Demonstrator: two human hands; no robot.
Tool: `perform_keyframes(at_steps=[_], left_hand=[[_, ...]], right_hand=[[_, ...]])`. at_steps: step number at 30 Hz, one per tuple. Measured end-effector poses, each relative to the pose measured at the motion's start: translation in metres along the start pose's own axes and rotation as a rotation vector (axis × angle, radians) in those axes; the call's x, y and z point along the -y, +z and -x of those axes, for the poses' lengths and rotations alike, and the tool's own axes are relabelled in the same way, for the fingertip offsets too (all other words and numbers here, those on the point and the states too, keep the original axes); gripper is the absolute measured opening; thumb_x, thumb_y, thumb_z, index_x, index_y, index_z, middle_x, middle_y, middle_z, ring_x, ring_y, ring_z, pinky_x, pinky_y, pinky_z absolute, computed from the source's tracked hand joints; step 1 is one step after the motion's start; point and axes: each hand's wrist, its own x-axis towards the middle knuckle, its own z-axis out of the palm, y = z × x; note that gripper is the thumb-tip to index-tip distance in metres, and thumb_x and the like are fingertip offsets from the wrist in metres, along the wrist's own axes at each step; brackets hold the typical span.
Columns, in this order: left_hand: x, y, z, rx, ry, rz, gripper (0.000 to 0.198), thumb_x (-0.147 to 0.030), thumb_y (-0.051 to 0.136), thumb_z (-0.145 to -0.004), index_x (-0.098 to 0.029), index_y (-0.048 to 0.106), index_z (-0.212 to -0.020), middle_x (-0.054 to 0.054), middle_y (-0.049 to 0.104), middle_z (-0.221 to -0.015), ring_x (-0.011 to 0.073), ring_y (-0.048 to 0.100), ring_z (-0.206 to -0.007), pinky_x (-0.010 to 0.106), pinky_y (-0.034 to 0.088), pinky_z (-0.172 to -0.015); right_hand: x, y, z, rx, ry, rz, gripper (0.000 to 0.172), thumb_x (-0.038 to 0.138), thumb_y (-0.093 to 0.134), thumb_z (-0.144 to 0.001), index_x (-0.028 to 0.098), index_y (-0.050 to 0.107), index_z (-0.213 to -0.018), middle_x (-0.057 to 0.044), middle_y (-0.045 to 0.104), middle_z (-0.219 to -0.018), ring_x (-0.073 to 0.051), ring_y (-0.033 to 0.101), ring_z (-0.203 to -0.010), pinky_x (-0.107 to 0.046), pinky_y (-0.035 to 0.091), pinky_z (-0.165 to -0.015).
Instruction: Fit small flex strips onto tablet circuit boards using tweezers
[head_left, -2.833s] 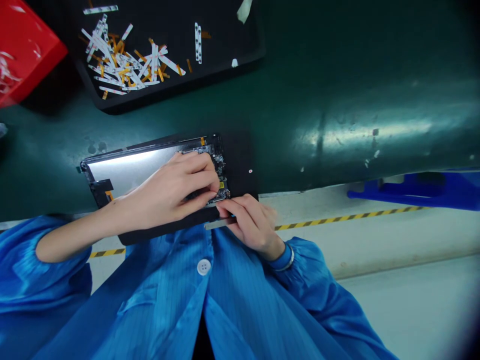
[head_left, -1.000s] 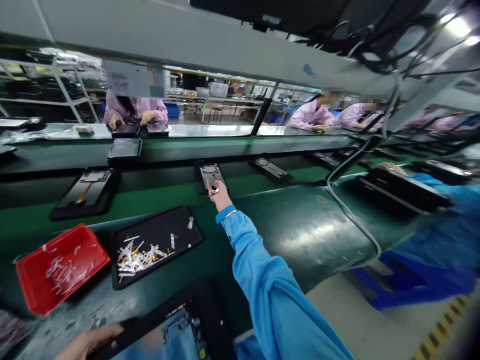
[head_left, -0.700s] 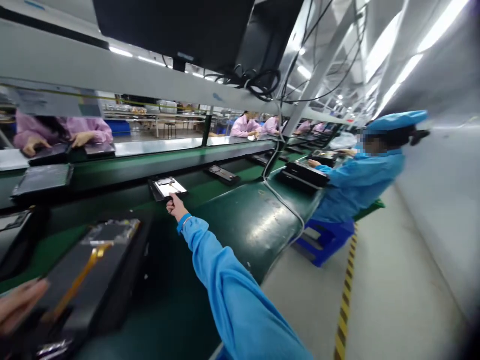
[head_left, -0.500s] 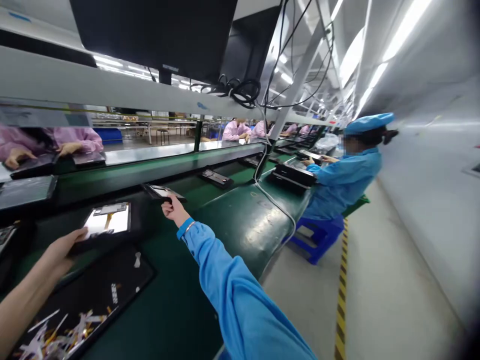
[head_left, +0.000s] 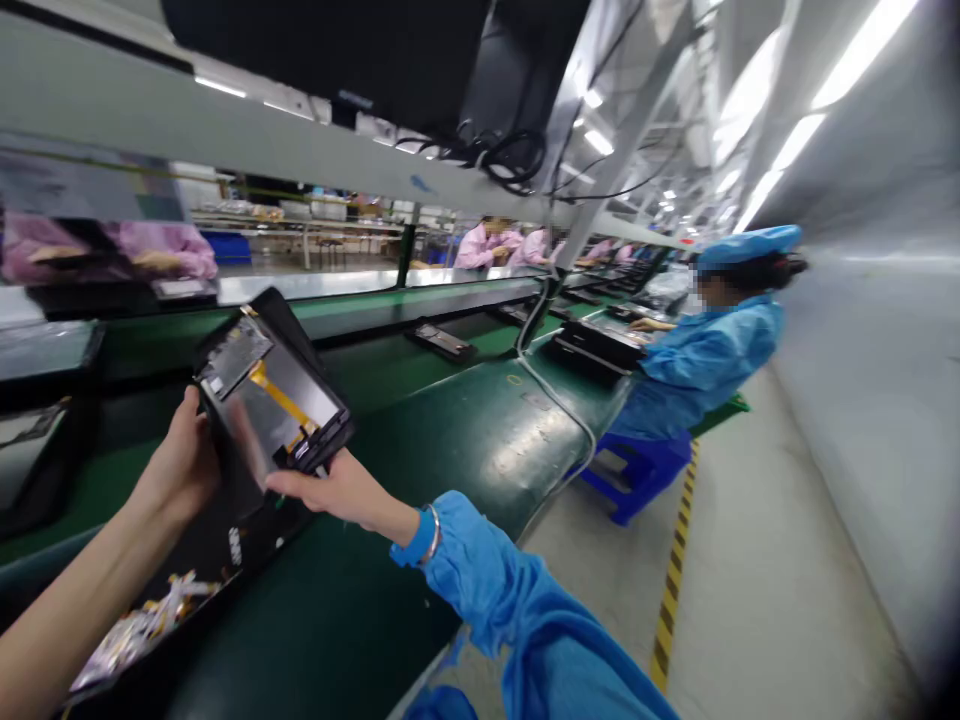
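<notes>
An opened tablet [head_left: 259,415] with a bare metal board, a dark glossy panel and a gold ribbon cable is held tilted above the bench. My left hand [head_left: 180,460] is closed on its left edge, fingers partly hidden beneath. At the lower right corner, my right hand [head_left: 341,492] grips it with the thumb on top. A black flat piece [head_left: 289,325] sticks out behind the tablet's upper edge; whether it is a tray or a cover I cannot tell. Below my hands lies a black tray [head_left: 199,665] with loose scraps, ribbon cables and strips [head_left: 150,625].
Open devices in black trays [head_left: 442,342] sit along the green line. Another device [head_left: 26,450] lies at far left. A white cable [head_left: 559,410] crosses the bench near a post. A co-worker in blue [head_left: 712,340] sits to the right; others in pink [head_left: 480,245] work opposite.
My right hand has come back from the far line to the tablet, and the device it touched there is gone from that spot. The tablet has been raised and tilted between both hands.
</notes>
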Motion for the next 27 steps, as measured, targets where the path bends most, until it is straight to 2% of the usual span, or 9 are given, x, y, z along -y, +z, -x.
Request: perform_keyframes(at_steps=[2,3,5,8,10,15,18,21,27], left_hand=[[0.004,-0.021,0.022,-0.064,-0.056,0.032,0.048,-0.055,0.022,-0.101,-0.02,0.048,-0.08,-0.005,0.055,-0.057,0.0116,0.053,-0.053,0.021,0.049,-0.053],[0.007,-0.034,0.034,-0.092,-0.089,0.038,0.046,-0.054,0.024,-0.101,-0.02,0.047,-0.08,-0.006,0.054,-0.056,0.0102,0.051,-0.051,0.02,0.047,-0.052],[0.018,-0.065,0.064,-0.125,-0.15,0.008,0.041,-0.052,0.035,-0.099,-0.019,0.048,-0.079,-0.007,0.052,-0.054,0.0089,0.047,-0.048,0.018,0.044,-0.049],[0.039,-0.103,0.116,-0.1,-0.213,-0.095,0.039,-0.054,0.06,-0.086,-0.018,0.053,-0.076,-0.007,0.054,-0.055,0.0087,0.048,-0.049,0.017,0.039,-0.047],[0.056,-0.114,0.145,-0.029,-0.241,-0.185,0.041,-0.056,0.068,-0.079,-0.017,0.058,-0.077,-0.006,0.058,-0.058,0.0094,0.051,-0.052,0.016,0.038,-0.047],[0.103,-0.094,0.175,0.228,-0.216,-0.476,0.043,-0.057,0.07,-0.076,-0.015,0.068,-0.083,0.001,0.067,-0.074,0.0184,0.062,-0.067,0.025,0.047,-0.059],[0.123,-0.073,0.175,0.25,-0.09,-0.672,0.041,-0.056,0.067,-0.081,-0.016,0.065,-0.085,0.001,0.062,-0.078,0.0187,0.059,-0.07,0.028,0.047,-0.066],[0.132,-0.057,0.177,0.264,0.027,-0.824,0.037,-0.05,0.061,-0.089,-0.018,0.062,-0.107,0.005,0.061,-0.098,0.0204,0.06,-0.082,0.032,0.05,-0.076],[0.138,-0.047,0.187,0.262,0.148,-1.063,0.029,-0.031,0.065,-0.089,-0.015,0.064,-0.113,0.011,0.059,-0.105,0.03,0.056,-0.102,0.048,0.05,-0.09]], right_hand=[[-0.008,0.009,0.014,0.261,-0.095,0.289,0.041,0.028,0.087,-0.066,0.02,0.066,-0.101,0.006,0.058,-0.073,-0.009,0.052,-0.067,-0.02,0.045,-0.063],[-0.011,0.009,0.018,0.433,-0.086,0.423,0.037,0.031,0.084,-0.07,0.02,0.068,-0.102,0.004,0.061,-0.077,-0.01,0.054,-0.07,-0.022,0.047,-0.067],[-0.016,0.005,0.02,0.581,-0.109,0.59,0.021,0.035,0.073,-0.082,0.016,0.072,-0.092,-0.001,0.065,-0.084,-0.011,0.057,-0.073,-0.024,0.046,-0.069],[-0.03,-0.008,0.009,0.455,-0.12,0.831,0.015,0.03,0.069,-0.086,0.017,0.073,-0.091,-0.001,0.067,-0.083,-0.01,0.057,-0.066,-0.022,0.045,-0.063],[-0.042,-0.013,-0.003,0.407,-0.095,0.877,0.012,0.025,0.063,-0.088,0.017,0.072,-0.09,-0.001,0.065,-0.08,-0.008,0.053,-0.055,-0.022,0.043,-0.055],[-0.067,0.003,-0.035,0.407,-0.067,0.948,0.01,0.017,0.06,-0.088,0.015,0.07,-0.089,-0.001,0.058,-0.087,-0.004,0.048,-0.051,-0.02,0.04,-0.053],[-0.076,0.027,-0.05,0.46,-0.065,1.014,0.009,0.009,0.064,-0.083,0.015,0.071,-0.087,-0.002,0.057,-0.091,-0.005,0.05,-0.058,-0.021,0.04,-0.058],[-0.086,0.047,-0.062,0.496,-0.08,1.072,0.009,0.009,0.068,-0.082,0.016,0.071,-0.087,-0.003,0.058,-0.092,-0.01,0.055,-0.07,-0.023,0.04,-0.066],[-0.11,0.071,-0.078,0.518,-0.1,1.13,0.009,0.017,0.07,-0.085,0.018,0.07,-0.094,-0.004,0.06,-0.095,-0.016,0.059,-0.086,-0.026,0.041,-0.076]])
